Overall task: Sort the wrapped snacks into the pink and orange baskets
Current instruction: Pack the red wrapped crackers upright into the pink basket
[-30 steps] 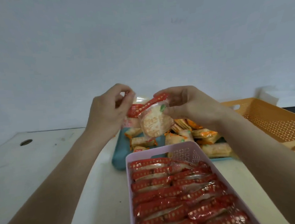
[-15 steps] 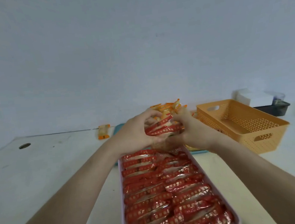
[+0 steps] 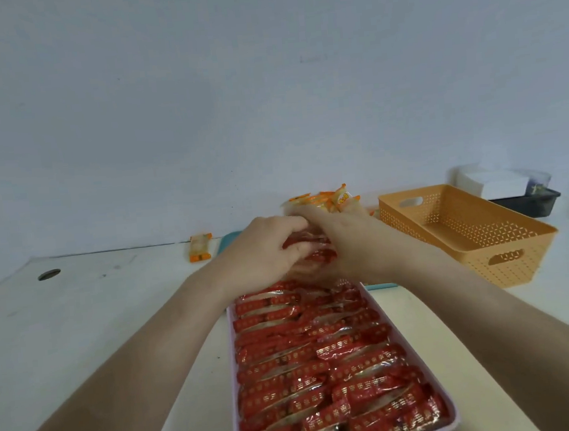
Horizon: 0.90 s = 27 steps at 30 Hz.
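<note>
The long pink basket [image 3: 232, 374] is packed with rows of red wrapped snacks [image 3: 324, 366], the left hand [image 3: 262, 255] and right hand [image 3: 351, 244] hold one more red snack [image 3: 313, 247] over its far end, orange wrapped snacks [image 3: 330, 199] are piled behind, and the orange basket [image 3: 505, 244] sits on the right.

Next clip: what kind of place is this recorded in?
Likely a plain indoor desk set up for sorting, not a shop: a white table with a cable hole, a bare pale wall behind, and the pink basket and orange basket laid out on it.
</note>
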### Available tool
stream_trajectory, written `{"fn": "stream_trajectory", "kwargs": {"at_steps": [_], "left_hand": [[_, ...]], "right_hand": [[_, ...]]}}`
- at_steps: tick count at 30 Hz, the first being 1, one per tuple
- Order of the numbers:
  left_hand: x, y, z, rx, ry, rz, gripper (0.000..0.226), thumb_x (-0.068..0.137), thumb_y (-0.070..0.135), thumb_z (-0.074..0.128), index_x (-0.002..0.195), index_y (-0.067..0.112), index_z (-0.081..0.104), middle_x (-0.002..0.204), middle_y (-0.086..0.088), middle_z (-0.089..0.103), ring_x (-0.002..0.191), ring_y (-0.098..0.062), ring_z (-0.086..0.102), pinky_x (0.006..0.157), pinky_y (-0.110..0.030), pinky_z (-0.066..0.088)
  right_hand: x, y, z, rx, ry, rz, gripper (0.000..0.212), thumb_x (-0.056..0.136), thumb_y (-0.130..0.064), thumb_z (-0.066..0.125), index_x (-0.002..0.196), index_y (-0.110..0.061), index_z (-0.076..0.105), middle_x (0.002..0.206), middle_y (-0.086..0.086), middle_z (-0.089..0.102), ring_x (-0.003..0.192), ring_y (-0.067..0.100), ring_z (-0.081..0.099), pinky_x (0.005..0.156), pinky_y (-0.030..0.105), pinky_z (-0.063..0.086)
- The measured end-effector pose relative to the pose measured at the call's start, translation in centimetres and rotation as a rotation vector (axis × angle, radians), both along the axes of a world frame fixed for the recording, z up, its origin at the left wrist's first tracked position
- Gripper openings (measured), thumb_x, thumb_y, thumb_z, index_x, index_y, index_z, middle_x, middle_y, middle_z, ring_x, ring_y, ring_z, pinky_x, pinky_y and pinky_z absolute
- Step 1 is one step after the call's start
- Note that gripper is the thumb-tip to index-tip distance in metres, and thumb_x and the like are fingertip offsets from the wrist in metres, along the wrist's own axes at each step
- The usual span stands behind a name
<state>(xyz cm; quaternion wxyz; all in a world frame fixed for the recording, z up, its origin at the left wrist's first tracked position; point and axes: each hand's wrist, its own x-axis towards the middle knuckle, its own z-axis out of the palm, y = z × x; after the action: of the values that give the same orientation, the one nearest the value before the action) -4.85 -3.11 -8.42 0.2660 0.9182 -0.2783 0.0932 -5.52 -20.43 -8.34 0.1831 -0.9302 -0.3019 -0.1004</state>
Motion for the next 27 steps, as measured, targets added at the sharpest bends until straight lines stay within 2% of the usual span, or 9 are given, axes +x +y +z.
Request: {"fn": "stream_trajectory", "kwargs": {"at_steps": [4,6,8,10,14,18,21,24,27], "left_hand": [[0.1,1.2,-0.6,-0.201,-0.017,0.103,0.034,0.079,0.039,0.076,0.107,0.033,0.057,0.106,0.016,0.064,0.096,0.001,0.061,0.082,-0.017,0.045],[-0.1,2.2,-1.4,-0.051,-0.008,0.155,0.031,0.077,0.044,0.076,0.098,0.033,0.056,0.097,0.016,0.062,0.091,-0.002,0.060,0.075,-0.018,0.046],[-0.4,2.6,-2.5,0.203,0.047,0.142,0.031,0.080,0.051,0.069,0.102,0.032,0.057,0.098,0.016,0.062,0.093,-0.007,0.060,0.077,-0.025,0.048],[-0.7,2.6,-3.5,0.386,0.038,0.111,0.033,0.088,0.052,0.059,0.113,0.030,0.058,0.103,0.011,0.062,0.098,-0.011,0.059,0.079,-0.030,0.048],[-0.5,2.7,-3.9,0.426,0.015,0.083,0.033,0.097,0.038,0.048,0.130,0.037,0.054,0.113,0.004,0.064,0.101,-0.014,0.059,0.080,-0.032,0.050],[-0.4,3.0,-4.2,0.405,-0.028,0.100,0.022,0.097,0.027,0.049,0.109,0.023,0.066,0.102,0.002,0.066,0.096,-0.016,0.060,0.078,-0.032,0.048],[-0.8,3.1,-4.5,0.279,-0.069,0.120,0.021,0.094,0.034,0.053,0.103,0.024,0.069,0.099,0.008,0.067,0.091,-0.009,0.059,0.075,-0.025,0.046],[-1.2,3.0,-4.6,0.105,-0.025,0.184,0.037,0.090,0.044,0.059,0.125,0.033,0.057,0.113,0.015,0.066,0.094,-0.002,0.057,0.078,-0.022,0.044],[-1.2,2.0,-3.9,0.105,-0.088,0.119,0.038,0.090,0.044,0.057,0.127,0.038,0.054,0.112,0.013,0.069,0.098,-0.006,0.062,0.082,-0.032,0.051]], "right_hand": [[1.4,-1.1,0.6,0.027,0.097,-0.071,0.058,0.071,-0.042,0.075,0.123,-0.038,0.050,0.101,-0.013,0.065,0.093,0.012,0.058,0.091,0.038,0.042],[1.7,-1.6,1.1,0.004,0.167,-0.023,0.032,0.074,-0.029,0.079,0.094,-0.043,0.057,0.088,-0.019,0.063,0.082,0.004,0.057,0.080,0.031,0.041],[1.5,-1.3,1.6,-0.053,0.195,0.028,0.030,0.077,-0.024,0.076,0.082,-0.044,0.055,0.081,-0.018,0.061,0.078,0.004,0.056,0.073,0.031,0.044],[1.6,-0.5,1.8,-0.178,0.191,0.018,0.020,0.081,-0.024,0.070,0.094,-0.035,0.058,0.087,-0.013,0.062,0.085,0.014,0.058,0.076,0.035,0.049],[1.1,1.4,2.2,-0.482,0.110,-0.051,0.021,0.089,-0.025,0.054,0.109,-0.021,0.055,0.103,-0.004,0.059,0.097,0.021,0.055,0.079,0.037,0.048],[1.1,3.0,1.5,-0.654,0.128,-0.008,0.020,0.093,-0.031,0.050,0.104,-0.016,0.058,0.103,0.002,0.061,0.094,0.023,0.057,0.072,0.034,0.044],[1.8,3.0,0.9,-0.660,0.295,0.008,0.028,0.095,-0.024,0.050,0.121,-0.017,0.056,0.111,0.003,0.061,0.098,0.023,0.057,0.076,0.032,0.045],[2.4,2.5,0.6,-0.634,0.385,0.010,0.036,0.094,-0.019,0.050,0.130,-0.020,0.051,0.112,0.001,0.060,0.099,0.020,0.057,0.083,0.033,0.049],[2.3,1.9,-0.3,-0.539,0.238,0.000,0.032,0.094,-0.033,0.054,0.122,-0.017,0.057,0.107,0.002,0.063,0.095,0.022,0.059,0.080,0.034,0.050]]}}
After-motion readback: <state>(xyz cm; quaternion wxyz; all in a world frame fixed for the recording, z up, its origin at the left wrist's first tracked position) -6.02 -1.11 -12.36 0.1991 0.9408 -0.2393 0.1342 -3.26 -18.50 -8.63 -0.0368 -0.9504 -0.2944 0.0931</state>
